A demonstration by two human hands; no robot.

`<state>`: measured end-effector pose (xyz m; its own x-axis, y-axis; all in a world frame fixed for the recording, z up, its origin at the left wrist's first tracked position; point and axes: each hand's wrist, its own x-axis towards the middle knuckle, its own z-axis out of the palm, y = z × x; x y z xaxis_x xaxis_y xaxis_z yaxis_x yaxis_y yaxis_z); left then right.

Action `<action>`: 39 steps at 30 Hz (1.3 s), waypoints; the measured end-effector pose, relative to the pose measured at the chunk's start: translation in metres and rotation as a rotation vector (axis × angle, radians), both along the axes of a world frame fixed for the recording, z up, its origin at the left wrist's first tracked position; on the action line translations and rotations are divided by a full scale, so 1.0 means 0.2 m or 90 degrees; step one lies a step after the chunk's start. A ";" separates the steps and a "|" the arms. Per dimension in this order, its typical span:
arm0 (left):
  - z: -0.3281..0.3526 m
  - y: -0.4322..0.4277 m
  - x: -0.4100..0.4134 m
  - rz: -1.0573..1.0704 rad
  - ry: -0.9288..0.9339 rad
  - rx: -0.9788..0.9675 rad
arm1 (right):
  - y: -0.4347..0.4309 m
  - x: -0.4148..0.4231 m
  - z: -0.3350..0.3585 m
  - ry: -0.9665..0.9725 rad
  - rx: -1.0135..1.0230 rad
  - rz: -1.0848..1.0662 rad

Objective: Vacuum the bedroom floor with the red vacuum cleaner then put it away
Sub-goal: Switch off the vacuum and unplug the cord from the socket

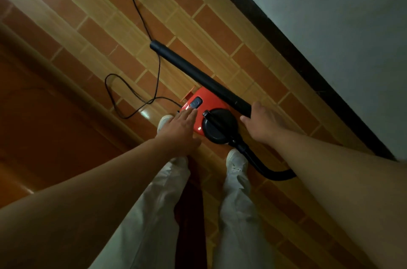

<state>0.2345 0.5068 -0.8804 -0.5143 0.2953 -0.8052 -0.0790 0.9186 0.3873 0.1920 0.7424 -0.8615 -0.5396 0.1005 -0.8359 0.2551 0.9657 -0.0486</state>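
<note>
- Brick-patterned tiles made up the floor [105, 26], bounded on the right by a pale wall [330, 15] with a dark skirting [286, 48].
- One red vacuum [209, 101] was seen standing on the floor just ahead of the feet, near the skirting but apart from it.
- A black tube [198, 74] was laid slantwise across the vacuum's far edge, its open end pointing away over the tiles.
- The right hand [262, 123] was clamped round the near end of the tube.
- The left hand [180, 127] was held flat, fingers straight and apart, with the fingertips at the grey switch [196, 102] on top of the vacuum.
- The step in hand was judged to be working the switch; whether on or off could not be told.
- To do it well, the switch should be pressed squarely with one fingertip while the tube is kept steady, and the cord [136, 15] should be kept out from under the feet.
- Counted: one vacuum, one tube, one hose [271, 169], one cord looped loosely on the floor, one switch, two hands, two white shoes [236, 158].
</note>
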 end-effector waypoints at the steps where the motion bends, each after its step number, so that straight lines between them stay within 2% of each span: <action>1: 0.00 -0.04 -0.03 -0.018 0.003 -0.001 | -0.02 -0.01 0.00 -0.001 0.008 0.000; 8: -0.07 -0.20 -0.21 -0.135 0.012 -0.003 | -0.13 -0.09 -0.03 0.005 0.029 -0.041; 17: -0.17 -0.07 -0.21 -0.202 0.004 0.008 | -0.12 0.02 -0.15 0.015 0.036 -0.008; 32: -0.18 0.13 -0.08 -0.228 -0.002 -0.002 | 0.05 0.22 -0.23 0.048 0.022 -0.034; 39: -0.18 0.12 -0.06 -0.182 0.015 -0.016 | 0.12 0.24 -0.31 0.044 0.006 -0.046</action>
